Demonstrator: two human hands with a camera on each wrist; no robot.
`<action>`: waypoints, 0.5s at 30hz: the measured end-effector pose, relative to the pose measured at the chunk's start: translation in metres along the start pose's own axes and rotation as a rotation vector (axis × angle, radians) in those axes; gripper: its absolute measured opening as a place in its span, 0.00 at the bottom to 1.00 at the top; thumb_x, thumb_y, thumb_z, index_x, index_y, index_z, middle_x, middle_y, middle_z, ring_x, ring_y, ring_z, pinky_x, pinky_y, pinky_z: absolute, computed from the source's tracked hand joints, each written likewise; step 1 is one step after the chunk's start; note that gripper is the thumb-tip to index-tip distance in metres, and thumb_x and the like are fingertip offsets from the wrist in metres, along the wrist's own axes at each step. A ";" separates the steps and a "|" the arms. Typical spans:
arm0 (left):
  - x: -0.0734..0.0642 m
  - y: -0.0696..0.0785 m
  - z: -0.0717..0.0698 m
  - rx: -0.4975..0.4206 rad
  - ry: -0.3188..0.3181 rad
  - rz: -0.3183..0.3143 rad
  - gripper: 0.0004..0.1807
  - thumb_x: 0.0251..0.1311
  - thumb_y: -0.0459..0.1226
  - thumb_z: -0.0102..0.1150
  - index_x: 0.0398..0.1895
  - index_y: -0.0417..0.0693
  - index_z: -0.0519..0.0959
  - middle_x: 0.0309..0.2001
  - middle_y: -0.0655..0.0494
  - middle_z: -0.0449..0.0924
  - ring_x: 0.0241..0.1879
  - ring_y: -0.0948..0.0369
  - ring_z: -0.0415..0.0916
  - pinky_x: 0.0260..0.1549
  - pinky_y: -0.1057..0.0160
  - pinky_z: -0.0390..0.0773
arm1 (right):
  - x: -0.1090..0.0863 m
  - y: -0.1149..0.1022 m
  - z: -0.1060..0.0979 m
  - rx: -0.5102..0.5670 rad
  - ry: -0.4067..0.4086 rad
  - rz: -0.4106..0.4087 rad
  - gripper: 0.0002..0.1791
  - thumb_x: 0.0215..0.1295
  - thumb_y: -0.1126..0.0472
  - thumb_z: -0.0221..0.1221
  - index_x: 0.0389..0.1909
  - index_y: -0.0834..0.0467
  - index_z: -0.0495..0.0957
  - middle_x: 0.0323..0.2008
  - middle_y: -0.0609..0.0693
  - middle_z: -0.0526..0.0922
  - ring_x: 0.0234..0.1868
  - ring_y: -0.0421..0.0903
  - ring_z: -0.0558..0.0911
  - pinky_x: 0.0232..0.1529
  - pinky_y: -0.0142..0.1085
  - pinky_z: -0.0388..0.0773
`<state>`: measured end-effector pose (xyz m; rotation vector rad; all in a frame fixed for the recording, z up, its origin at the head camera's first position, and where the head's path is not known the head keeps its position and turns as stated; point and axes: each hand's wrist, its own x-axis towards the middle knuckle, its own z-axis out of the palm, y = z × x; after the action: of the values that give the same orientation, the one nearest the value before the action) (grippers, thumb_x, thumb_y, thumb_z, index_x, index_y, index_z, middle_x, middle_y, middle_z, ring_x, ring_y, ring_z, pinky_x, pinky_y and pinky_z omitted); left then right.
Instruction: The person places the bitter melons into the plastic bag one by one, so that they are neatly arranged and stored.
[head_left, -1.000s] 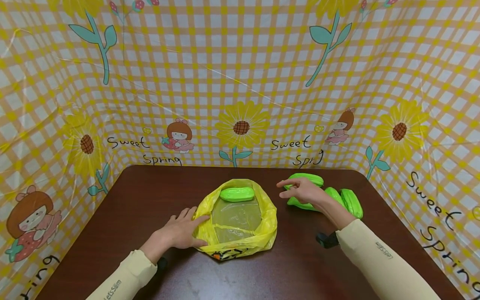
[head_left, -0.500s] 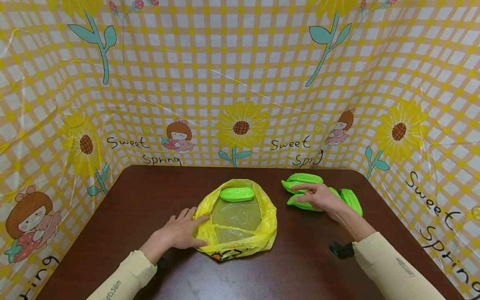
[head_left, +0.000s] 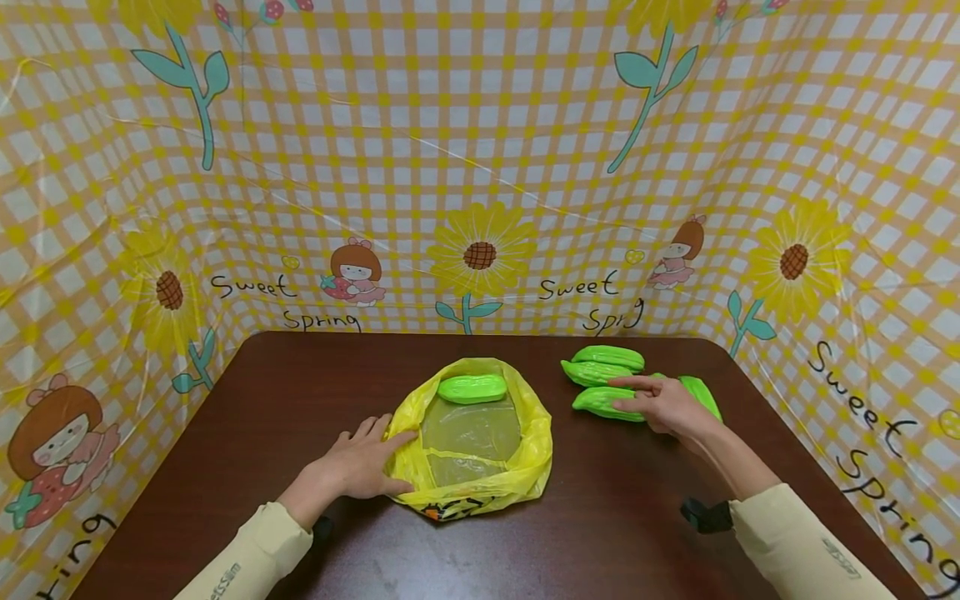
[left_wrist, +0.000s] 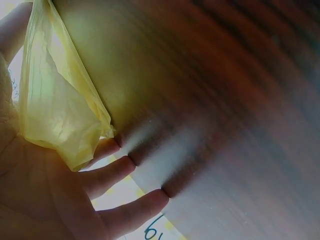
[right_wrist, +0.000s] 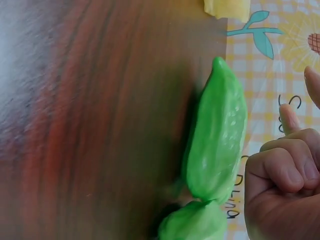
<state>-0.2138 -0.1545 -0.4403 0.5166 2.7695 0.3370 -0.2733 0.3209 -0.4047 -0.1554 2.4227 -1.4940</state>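
The front bitter melon (head_left: 604, 403) lies on the counter (head_left: 315, 375), partly hidden by the right hand (head_left: 670, 408); it should be light and firm but slick (its skin is glossy), best pinched across its thick middle. That hand grips nothing, index and thumb apart. The left hand (head_left: 356, 464), fingers spread, rests against the flimsy plastic bag (head_left: 537, 421).
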 end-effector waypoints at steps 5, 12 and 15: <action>0.000 0.000 0.001 0.000 0.003 0.004 0.44 0.59 0.61 0.66 0.77 0.62 0.63 0.78 0.39 0.50 0.77 0.40 0.49 0.64 0.30 0.58 | -0.002 0.009 -0.004 0.005 0.005 0.019 0.38 0.67 0.53 0.66 0.72 0.65 0.66 0.13 0.39 0.51 0.13 0.39 0.50 0.17 0.35 0.54; -0.001 0.000 0.001 0.010 0.009 0.010 0.44 0.59 0.61 0.66 0.77 0.61 0.63 0.78 0.38 0.51 0.76 0.39 0.51 0.63 0.30 0.59 | -0.005 0.021 -0.009 0.039 0.013 -0.025 0.36 0.69 0.56 0.64 0.72 0.67 0.64 0.13 0.40 0.52 0.14 0.40 0.49 0.17 0.37 0.50; -0.001 0.001 0.001 0.010 0.010 0.012 0.44 0.59 0.61 0.66 0.77 0.61 0.63 0.78 0.38 0.51 0.76 0.39 0.51 0.63 0.30 0.60 | -0.007 0.025 -0.010 0.034 0.026 -0.015 0.37 0.69 0.56 0.64 0.73 0.67 0.64 0.13 0.39 0.52 0.14 0.40 0.49 0.17 0.37 0.52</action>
<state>-0.2125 -0.1542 -0.4404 0.5363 2.7801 0.3290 -0.2683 0.3426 -0.4216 -0.1485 2.4196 -1.5526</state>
